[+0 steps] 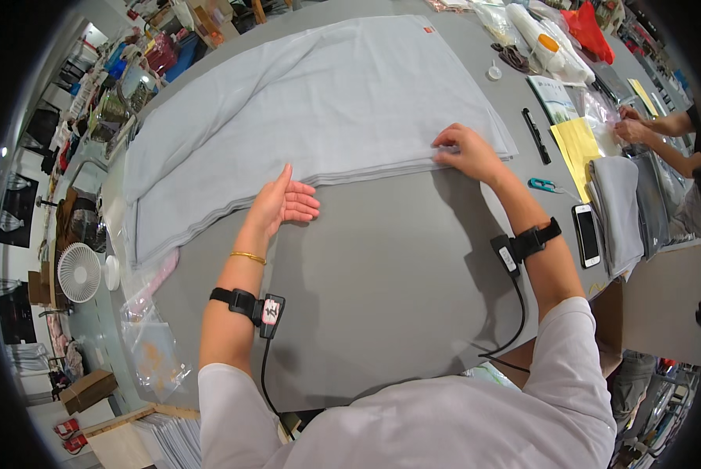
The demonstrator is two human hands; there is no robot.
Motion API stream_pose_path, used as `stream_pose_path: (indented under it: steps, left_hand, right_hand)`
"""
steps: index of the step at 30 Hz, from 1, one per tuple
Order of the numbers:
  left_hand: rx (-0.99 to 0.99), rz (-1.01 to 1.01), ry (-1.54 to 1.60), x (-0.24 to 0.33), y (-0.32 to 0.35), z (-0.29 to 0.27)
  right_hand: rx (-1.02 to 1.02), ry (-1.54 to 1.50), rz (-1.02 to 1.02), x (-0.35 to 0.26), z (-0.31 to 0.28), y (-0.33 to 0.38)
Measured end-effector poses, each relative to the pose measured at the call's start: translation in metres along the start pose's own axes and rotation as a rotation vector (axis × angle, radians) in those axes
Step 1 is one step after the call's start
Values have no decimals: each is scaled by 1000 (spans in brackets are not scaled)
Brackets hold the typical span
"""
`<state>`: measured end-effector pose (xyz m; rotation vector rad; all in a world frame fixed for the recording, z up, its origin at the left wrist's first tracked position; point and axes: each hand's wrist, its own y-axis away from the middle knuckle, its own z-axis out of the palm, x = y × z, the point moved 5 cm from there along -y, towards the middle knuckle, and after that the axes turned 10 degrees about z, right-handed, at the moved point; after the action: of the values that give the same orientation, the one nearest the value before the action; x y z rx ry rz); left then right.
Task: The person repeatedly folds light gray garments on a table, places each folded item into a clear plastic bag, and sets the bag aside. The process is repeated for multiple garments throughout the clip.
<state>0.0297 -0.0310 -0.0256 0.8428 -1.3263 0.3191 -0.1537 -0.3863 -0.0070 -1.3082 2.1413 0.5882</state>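
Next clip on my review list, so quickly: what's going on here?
A person works a large pale grey cloth spread on a grey table. The left hand lies flat and open at the cloth's near folded edge; the right hand presses its fingertips on that edge farther right. A phone, small scissors and a folded grey cloth lie to the right, where another person's hands handle clear bags.

Position: one head-worn fisheye camera, above the near edge of the flat grey table [382, 297].
Direction: looks down and forward across the table toward its far end.
Nearness: close; the person's forearms enter from the lower edge, and the folded pale grey cloth [327, 109] fills the upper middle.
Distortion: straight edges bend toward the dark round rim.
Shared view: only one view.
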Motion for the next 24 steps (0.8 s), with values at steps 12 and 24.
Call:
stream_pose_path:
  steps: [12,24]
  left_hand:
    - [354,78,643,-10,-28,-62]
    - [783,685,341,167,11,-280]
  right_hand:
    - [239,-564,-230,-9,-48,-34]
    - [462,268,-441,-68,-84,-25]
